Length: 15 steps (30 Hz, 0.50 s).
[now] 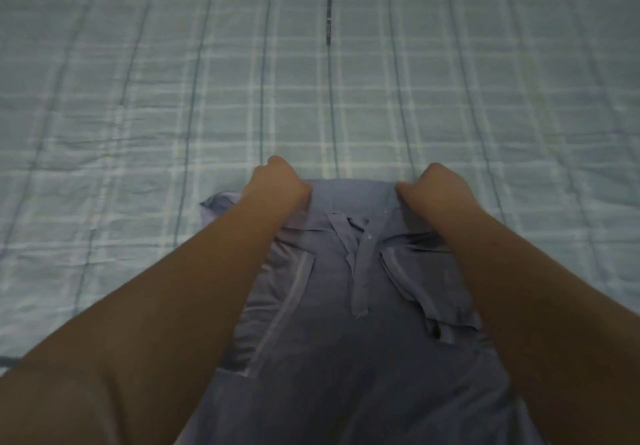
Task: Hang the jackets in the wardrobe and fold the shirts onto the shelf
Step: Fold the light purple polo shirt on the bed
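Blue shirt (329, 323): my left hand (277, 184) and right hand (438, 190), both curled, grip its far edge; an uneven pull could skew the fold.

Bare left forearm (173, 306), bare right forearm (536, 288)

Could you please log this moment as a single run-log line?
step: shirt fold | left hand: grips blue shirt far edge | right hand: grips same edge | surface: checked bedspread
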Available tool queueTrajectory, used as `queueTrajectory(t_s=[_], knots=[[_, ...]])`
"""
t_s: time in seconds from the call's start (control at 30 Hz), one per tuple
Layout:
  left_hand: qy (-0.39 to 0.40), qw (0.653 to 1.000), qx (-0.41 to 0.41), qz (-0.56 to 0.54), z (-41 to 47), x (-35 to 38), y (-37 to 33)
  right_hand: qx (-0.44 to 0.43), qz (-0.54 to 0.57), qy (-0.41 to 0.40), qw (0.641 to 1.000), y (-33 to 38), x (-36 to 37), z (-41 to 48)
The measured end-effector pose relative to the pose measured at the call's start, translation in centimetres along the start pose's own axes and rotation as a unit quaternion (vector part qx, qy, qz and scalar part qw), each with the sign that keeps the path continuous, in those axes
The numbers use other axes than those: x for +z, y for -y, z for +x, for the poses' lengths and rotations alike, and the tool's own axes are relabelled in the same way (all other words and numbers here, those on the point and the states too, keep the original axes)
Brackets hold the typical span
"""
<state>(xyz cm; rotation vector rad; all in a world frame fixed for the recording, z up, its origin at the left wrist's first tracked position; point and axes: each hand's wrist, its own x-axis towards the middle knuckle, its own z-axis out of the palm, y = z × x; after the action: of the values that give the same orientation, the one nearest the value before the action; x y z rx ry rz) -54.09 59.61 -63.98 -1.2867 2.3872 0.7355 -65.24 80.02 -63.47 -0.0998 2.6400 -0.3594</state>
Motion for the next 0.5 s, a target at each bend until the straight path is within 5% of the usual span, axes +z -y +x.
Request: queueTrajectory(t_s=[0.17, 0.3, 0.5], knots=[[0.040, 0.997, 0.021, -0.059, 0.4, -1.7, 1.7, -0.082, 0.176, -0.064, 0.979, -1.5, -0.9, -1.6], [0.000, 0.938, 0.101, -0.331, -1.9, -2.7, 3.6, -0.162, 0.248, -0.136, 0.946, -2.9, -2.1, -5.2], [-0.034, 0.930, 0.167, -0.327, -6.3, -0.9, 7.1, -0.132, 0.191, -0.084, 0.969, -6.2, -0.3, -7.4]])
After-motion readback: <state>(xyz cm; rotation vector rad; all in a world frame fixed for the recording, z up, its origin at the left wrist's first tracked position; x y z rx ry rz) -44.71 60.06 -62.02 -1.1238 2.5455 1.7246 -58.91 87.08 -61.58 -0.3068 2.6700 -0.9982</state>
